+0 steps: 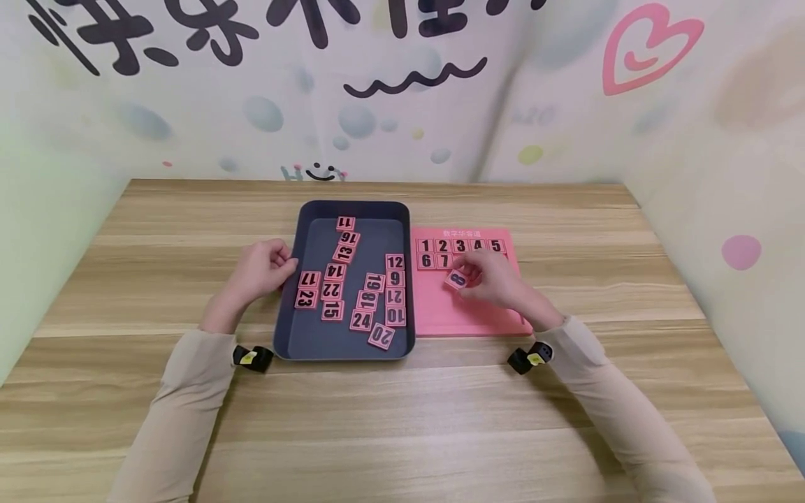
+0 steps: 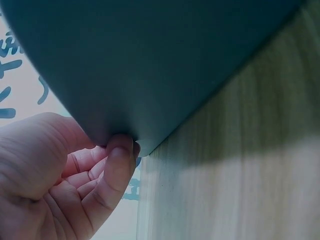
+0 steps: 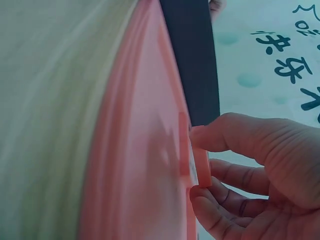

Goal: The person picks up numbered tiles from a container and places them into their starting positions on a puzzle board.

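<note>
My right hand [image 1: 493,279] pinches a pink number tile marked 8 [image 1: 456,280], tilted over the pink puzzle board [image 1: 465,314]. In the right wrist view the tile [image 3: 202,167] stands edge-on between thumb and fingers, close over the board. Tiles 1 to 5 [image 1: 460,246] fill the board's top row, with 6 [image 1: 426,261] and 7 below them; part of that second row is hidden behind my fingers. At the left, my left hand [image 1: 260,269] grips the rim of a dark grey tray [image 1: 344,349], thumb and curled fingers at its wall in the left wrist view.
Several loose number tiles [image 1: 367,300] lie inside the tray, turned various ways. Tray and board sit side by side on a wood-grain table [image 1: 402,426]. Behind the table's far edge hangs a printed backdrop [image 1: 402,133]. Both wrists wear black cameras [image 1: 253,358].
</note>
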The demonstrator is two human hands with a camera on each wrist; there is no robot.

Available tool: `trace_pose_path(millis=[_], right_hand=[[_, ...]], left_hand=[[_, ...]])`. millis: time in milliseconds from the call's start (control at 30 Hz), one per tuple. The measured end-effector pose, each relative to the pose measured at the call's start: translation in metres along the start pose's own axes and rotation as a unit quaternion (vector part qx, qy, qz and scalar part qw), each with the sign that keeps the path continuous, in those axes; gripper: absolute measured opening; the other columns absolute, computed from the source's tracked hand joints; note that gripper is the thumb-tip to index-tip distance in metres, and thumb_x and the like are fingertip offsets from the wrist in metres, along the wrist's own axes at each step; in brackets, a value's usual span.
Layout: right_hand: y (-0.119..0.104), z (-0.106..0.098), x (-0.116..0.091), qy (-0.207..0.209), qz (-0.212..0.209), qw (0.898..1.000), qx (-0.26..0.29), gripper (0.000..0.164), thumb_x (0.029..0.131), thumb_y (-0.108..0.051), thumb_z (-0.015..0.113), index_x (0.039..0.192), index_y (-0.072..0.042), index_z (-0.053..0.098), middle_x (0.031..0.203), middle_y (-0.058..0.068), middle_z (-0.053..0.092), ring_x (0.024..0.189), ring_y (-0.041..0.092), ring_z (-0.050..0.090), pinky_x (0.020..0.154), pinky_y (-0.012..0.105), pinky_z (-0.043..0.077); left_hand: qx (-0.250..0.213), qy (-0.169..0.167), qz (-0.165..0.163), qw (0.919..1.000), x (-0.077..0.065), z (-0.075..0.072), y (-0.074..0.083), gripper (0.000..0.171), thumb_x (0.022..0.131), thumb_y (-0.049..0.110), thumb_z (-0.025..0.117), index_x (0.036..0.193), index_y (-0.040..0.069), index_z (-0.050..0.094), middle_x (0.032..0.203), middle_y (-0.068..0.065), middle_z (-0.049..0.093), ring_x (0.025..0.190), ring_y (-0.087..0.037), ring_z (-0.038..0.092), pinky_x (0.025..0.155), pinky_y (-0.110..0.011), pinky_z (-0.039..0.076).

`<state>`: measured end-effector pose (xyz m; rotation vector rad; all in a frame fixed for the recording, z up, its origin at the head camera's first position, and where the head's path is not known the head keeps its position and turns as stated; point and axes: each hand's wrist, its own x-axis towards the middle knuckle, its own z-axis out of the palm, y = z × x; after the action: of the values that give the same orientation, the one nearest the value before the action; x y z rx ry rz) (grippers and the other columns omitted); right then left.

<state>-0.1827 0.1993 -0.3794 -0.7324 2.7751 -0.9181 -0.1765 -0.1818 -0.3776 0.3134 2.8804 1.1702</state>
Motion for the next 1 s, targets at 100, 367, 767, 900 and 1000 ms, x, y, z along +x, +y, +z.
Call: trace_pose_path(millis=[100, 367, 767, 900, 1000], right_hand=[[0.006, 0.001, -0.003, 0.002, 0.0, 1.0, 0.0, 0.035, 0.068, 0.001, 0.077, 0.099, 0.003, 0.064, 0.085, 0.009, 0.062, 0.079, 0.022, 0.056, 0.07, 0.033, 0.05], [0.013, -0.001, -0.008, -0.003, 0.028, 1.0, -0.006, 0.031, 0.069, -0.002, 0.079, 0.094, 0.003, 0.062, 0.083, 0.009, 0.06, 0.076, 0.021, 0.055, 0.069, 0.032, 0.049], [0.016, -0.006, -0.008, -0.016, 0.038, 0.999, -0.01, 0.029, 0.07, -0.004, 0.08, 0.09, 0.006, 0.061, 0.078, 0.011, 0.06, 0.073, 0.022, 0.056, 0.068, 0.033, 0.049], [0.015, -0.009, -0.009, -0.026, 0.045, 0.999, -0.009, 0.023, 0.072, 0.003, 0.075, 0.09, 0.007, 0.061, 0.079, 0.013, 0.061, 0.074, 0.023, 0.058, 0.069, 0.035, 0.051], [0.014, -0.01, -0.008, -0.028, 0.055, 0.998, -0.007, 0.022, 0.073, 0.003, 0.074, 0.09, 0.007, 0.061, 0.08, 0.014, 0.061, 0.075, 0.024, 0.059, 0.07, 0.036, 0.052]], left_hand=[[-0.004, -0.002, -0.003, 1.0, -0.001, 0.0, 0.001, 0.011, 0.086, 0.002, 0.059, 0.08, -0.006, 0.056, 0.072, -0.015, 0.059, 0.053, -0.007, 0.049, 0.045, -0.018, 0.041], [-0.004, 0.0, -0.004, 1.0, 0.0, 0.0, 0.0, 0.009, 0.086, 0.0, 0.058, 0.079, -0.006, 0.055, 0.071, -0.015, 0.059, 0.052, -0.01, 0.05, 0.045, -0.02, 0.043], [0.001, 0.003, -0.004, 1.0, 0.0, -0.001, 0.002, 0.009, 0.086, 0.0, 0.058, 0.079, -0.006, 0.056, 0.071, -0.015, 0.06, 0.054, -0.01, 0.05, 0.046, -0.02, 0.043], [0.0, 0.002, -0.004, 1.0, -0.001, -0.001, 0.002, 0.009, 0.086, 0.0, 0.058, 0.079, -0.005, 0.056, 0.071, -0.015, 0.059, 0.053, -0.009, 0.05, 0.045, -0.02, 0.043], [-0.001, 0.001, -0.002, 1.0, -0.001, -0.001, 0.002, 0.01, 0.086, 0.001, 0.059, 0.08, -0.006, 0.056, 0.071, -0.015, 0.059, 0.053, -0.008, 0.049, 0.045, -0.019, 0.042]])
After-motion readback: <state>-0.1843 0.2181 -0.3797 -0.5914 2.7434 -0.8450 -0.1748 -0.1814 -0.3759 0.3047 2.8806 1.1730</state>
